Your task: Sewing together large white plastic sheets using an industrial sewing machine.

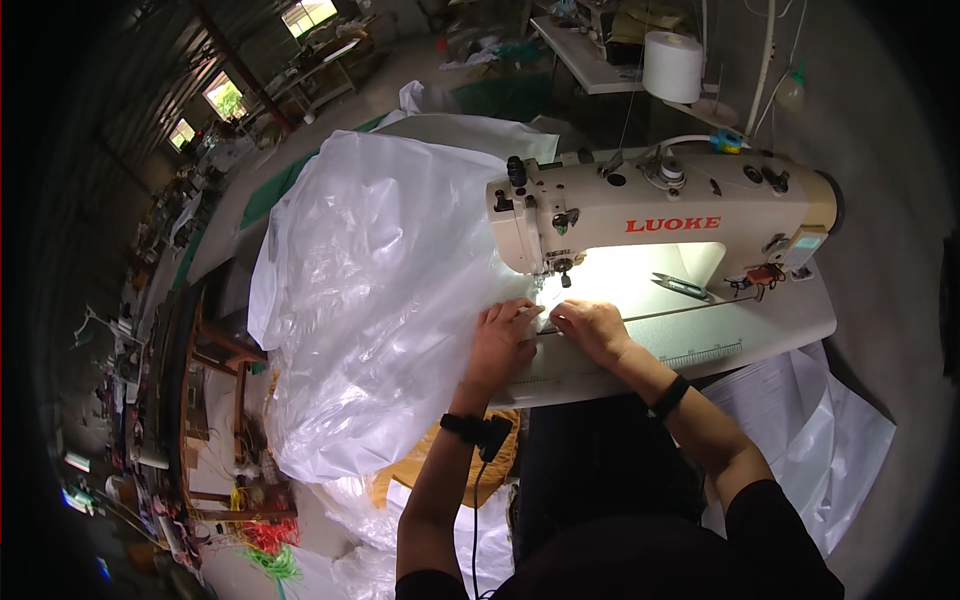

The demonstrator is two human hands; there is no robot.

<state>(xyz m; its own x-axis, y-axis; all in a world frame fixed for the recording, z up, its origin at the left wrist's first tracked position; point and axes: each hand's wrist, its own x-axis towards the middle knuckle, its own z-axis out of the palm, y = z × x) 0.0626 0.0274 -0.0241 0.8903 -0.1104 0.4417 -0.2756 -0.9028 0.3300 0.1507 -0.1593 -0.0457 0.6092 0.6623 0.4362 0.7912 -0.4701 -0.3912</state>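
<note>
A pale sewing machine (690, 200) stands in front of me, its lamp lighting the bed (640, 290) under the arm. Just in front of the needle and presser foot (548, 285), my left hand (503, 345) rests with fingers curled together at the edge of a large white plastic sheet (370, 260). Close beside it, my right hand (592, 328) pinches with thumb and fingertips down at the bed. What lies between the fingers of either hand is too small to make out. The sheet spreads in folds left of the machine.
Thread snips (682, 287) lie on the bed, right of my right hand. A white thread cone (672, 67) stands behind the machine. More white sheeting (800, 430) hangs at the right. A wooden frame (235, 400) and red and green strands (272, 540) are at the left.
</note>
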